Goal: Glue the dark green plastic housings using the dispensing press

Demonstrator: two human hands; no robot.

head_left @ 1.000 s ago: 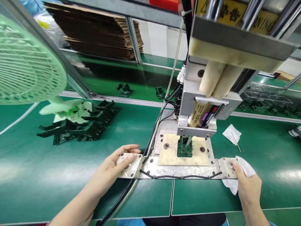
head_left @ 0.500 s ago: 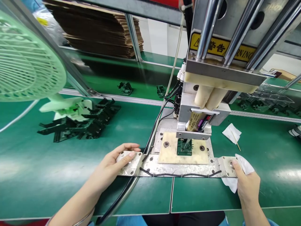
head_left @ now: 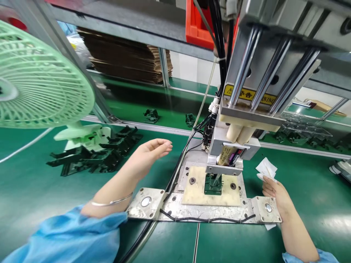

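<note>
A small press [head_left: 233, 146] stands over a beige fixture plate [head_left: 197, 190] that holds a dark green plastic part [head_left: 212, 184]; the press head is down on the part. My left hand [head_left: 149, 153] hovers above the green bench left of the press, fingers loosely spread, holding nothing. My right hand [head_left: 275, 191] lies right of the fixture, just behind the right metal button [head_left: 268, 207], with its fingers curled on a white wipe [head_left: 265, 168]. The left metal button [head_left: 145, 201] is uncovered.
A pale green fan [head_left: 41, 80] stands at the left over a heap of black plastic parts [head_left: 95, 155]. A black cable [head_left: 175, 171] runs from the press toward me. Folded cardboard [head_left: 128, 58] is stacked behind. Clear trays [head_left: 307, 128] lie at the back right.
Both hands have left the two metal buttons. The left hand rose up and away over the bench; the right hand shifted back toward the wipe. The view tilted upward.
</note>
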